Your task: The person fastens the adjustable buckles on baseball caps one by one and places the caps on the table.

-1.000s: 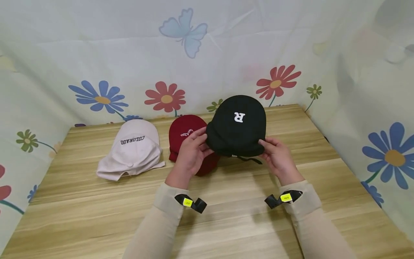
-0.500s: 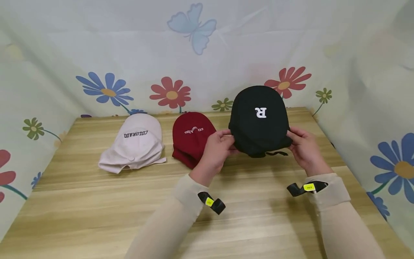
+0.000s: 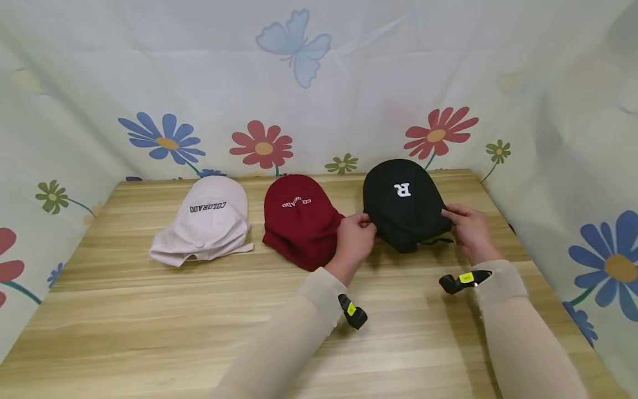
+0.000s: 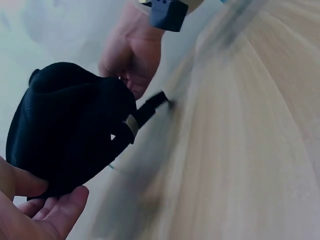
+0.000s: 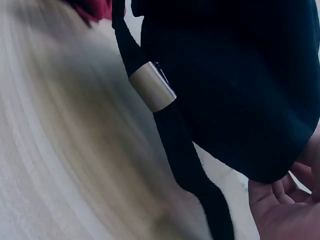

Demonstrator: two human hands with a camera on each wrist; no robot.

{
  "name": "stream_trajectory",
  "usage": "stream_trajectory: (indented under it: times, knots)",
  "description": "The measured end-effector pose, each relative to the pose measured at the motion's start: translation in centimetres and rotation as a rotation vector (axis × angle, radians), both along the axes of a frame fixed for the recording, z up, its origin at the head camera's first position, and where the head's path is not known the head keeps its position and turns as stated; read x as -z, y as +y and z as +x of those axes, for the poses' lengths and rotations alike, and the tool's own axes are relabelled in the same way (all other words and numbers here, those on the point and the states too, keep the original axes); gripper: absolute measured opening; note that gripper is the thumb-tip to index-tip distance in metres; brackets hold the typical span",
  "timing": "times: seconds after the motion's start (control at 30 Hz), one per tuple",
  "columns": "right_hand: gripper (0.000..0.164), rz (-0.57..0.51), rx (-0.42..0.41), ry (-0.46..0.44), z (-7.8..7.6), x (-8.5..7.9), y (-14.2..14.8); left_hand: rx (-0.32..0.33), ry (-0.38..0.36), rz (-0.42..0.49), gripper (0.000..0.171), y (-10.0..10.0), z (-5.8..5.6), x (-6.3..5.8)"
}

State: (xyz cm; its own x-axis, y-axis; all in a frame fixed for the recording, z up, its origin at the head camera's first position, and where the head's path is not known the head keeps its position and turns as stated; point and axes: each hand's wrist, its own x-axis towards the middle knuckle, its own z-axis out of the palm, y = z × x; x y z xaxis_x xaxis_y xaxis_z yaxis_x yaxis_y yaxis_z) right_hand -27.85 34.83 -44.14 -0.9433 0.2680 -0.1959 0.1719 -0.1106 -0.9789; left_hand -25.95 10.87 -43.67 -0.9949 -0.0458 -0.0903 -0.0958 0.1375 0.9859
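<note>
A black baseball cap [image 3: 406, 205] with a white letter R is at the right of the table, its brim toward the back wall. My left hand [image 3: 356, 241] pinches its left edge, thumb and fingers on the fabric in the left wrist view. On the opposite edge my right hand [image 3: 469, 230] pinches the cap between thumb and fingers. The cap's back strap with a metal buckle [image 5: 154, 87] hangs loose in the right wrist view. Just left of my left hand lies a dark red cap [image 3: 299, 221] with white lettering, partly hidden by that hand.
A pale pink cap [image 3: 206, 221] marked COLORADO lies farther left in the same row. The wooden table [image 3: 199, 327] runs up to a fabric backdrop [image 3: 389, 72] printed with flowers and a butterfly, which also rises on both sides.
Both hands have carried the black cap right from over the red cap, then lowered it toward the table. The red cap is now more visible. The pink cap has stayed in place.
</note>
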Motion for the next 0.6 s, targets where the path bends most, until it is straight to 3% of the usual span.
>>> stream_trajectory:
  times: [0.17, 0.23, 0.37, 0.47, 0.6]
  knots:
    - [0.009, 0.125, -0.007, -0.064, -0.8, 1.9, 0.0, -0.029, -0.019, -0.121, 0.015, 0.4, -0.6, 1.5]
    - [0.016, 0.184, -0.014, -0.097, -1.0, 2.6, 0.0, -0.03, -0.026, -0.157, 0.013, 0.4, -0.8, 2.0]
    - [0.031, 0.435, -0.017, -0.114, -1.3, 3.2, 0.0, -0.006, -0.02, -0.19, 0.014, 0.5, -1.1, 2.6]
    - [0.027, 0.631, -0.019, -0.118, -1.4, 3.1, 0.2, 0.004, -0.017, -0.203, 0.013, 0.6, -1.4, 2.8]
    - [0.026, 0.786, -0.03, -0.114, -1.4, 2.8, 0.4, 0.01, -0.022, -0.252, 0.01, 0.7, -1.9, 3.2]
